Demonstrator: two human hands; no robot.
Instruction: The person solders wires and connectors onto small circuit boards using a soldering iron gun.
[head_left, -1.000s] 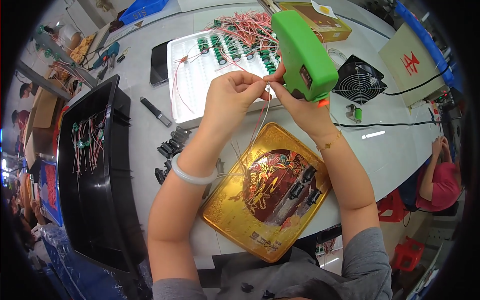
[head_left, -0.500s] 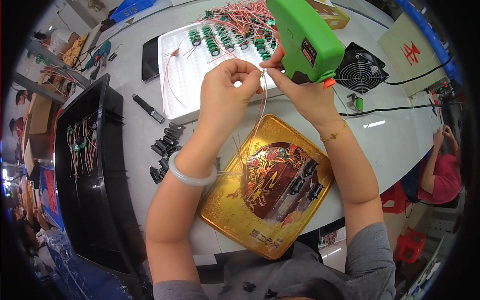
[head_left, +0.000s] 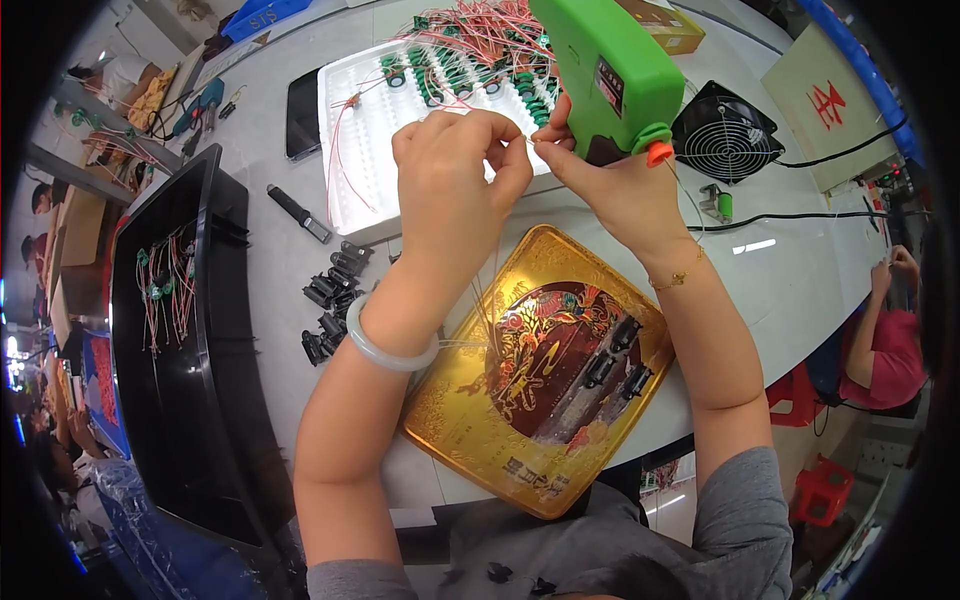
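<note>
Left hand (head_left: 455, 172): thumb, forefinger curled together; cannot tell grip. Right hand (head_left: 618, 195): fingertips appear pinched on thin pale wire (head_left: 533, 141), beyond gold rectangular embossed metal tin (head_left: 460, 420). Step in hand: apparently fine wire work. Next move calls for steady pinch.

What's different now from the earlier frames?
The left hand has turned, its back more in view, and the wires that hung in clear view are mostly hidden behind it. No grasp or release is clear. The right hand stays at the green tool; black parts still lie on the golden tin.
</note>
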